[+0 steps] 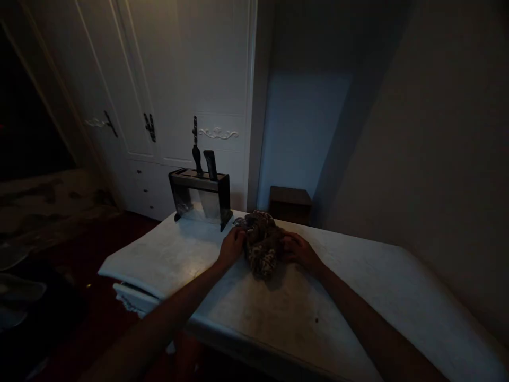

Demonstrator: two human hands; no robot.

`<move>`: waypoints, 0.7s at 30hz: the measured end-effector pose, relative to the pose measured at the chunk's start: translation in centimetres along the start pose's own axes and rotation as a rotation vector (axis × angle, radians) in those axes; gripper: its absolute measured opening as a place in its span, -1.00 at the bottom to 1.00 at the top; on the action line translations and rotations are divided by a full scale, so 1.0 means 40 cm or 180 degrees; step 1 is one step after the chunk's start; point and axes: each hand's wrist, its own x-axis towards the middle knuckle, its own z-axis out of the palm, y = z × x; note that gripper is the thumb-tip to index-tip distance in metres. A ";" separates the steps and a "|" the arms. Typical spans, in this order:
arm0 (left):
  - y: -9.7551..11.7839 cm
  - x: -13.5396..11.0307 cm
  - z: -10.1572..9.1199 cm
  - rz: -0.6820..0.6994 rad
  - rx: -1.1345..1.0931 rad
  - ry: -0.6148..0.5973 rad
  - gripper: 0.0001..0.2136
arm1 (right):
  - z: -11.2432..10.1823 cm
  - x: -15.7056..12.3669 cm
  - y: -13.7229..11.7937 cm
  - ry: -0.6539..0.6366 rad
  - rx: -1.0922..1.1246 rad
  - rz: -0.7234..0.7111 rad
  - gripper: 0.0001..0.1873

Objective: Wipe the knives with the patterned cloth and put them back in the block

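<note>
A crumpled brown cloth with a leopard-like pattern point(262, 254) lies bunched up on the white table point(350, 276). At its left side my left hand point(233, 246) is closed on the fabric, its fingertips partly hidden in the folds. From the right, my right hand point(300, 250) holds the other side, with its fingers curled against the cloth. Dim light hides the finer detail of both grips. Just beyond my left hand stands a knife holder point(199, 197) with clear sides and a dark frame. Two black handles point(210, 164) stick up out of it.
A white wardrobe point(191, 79) with dark handles rises behind the table. A small brown cabinet point(291, 199) stands in the corner past the table's far edge. Grey wall point(429, 159) borders the right side. Dark red floor point(131, 233) shows at the left.
</note>
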 end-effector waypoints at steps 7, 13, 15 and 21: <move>0.004 0.066 0.017 -0.0114 0.0179 0.0046 -0.79 | -0.009 -0.018 -0.005 0.0534 0.0000 -0.0328 -0.44; 0.004 0.093 0.023 -0.0032 -0.0285 -0.0191 -0.75 | 0.000 -0.027 -0.002 0.0875 -0.0265 -0.0342 -0.41; -0.001 0.093 0.014 -0.0105 -0.0527 -0.0164 -0.68 | -0.001 -0.028 0.001 0.0936 -0.0313 -0.0341 -0.39; -0.008 0.083 -0.013 -0.0363 -0.1084 -0.0060 -0.66 | -0.003 -0.034 -0.003 0.0978 -0.0560 -0.0494 -0.48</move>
